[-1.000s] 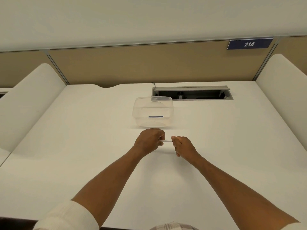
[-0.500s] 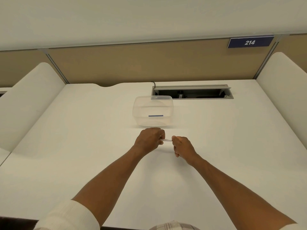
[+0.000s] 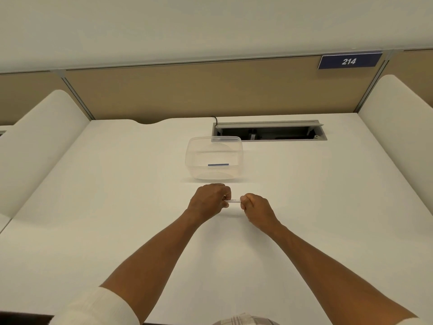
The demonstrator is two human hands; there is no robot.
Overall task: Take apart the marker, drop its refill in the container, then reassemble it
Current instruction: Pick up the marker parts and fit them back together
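Thin white marker (image 3: 234, 201) pinched level between left hand (image 3: 209, 202) and right hand (image 3: 257, 210), both closed on its ends. Beyond the knuckles, clear plastic container (image 3: 213, 157), round-cornered, on smooth white desk (image 3: 117, 207).

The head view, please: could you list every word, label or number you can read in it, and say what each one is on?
"214": white digits on a blue sign at the top of the tan partition.
The marker, held between the left hand and right hand, shows too little to read any print.
The blue strip in the clear container bears no legible text.
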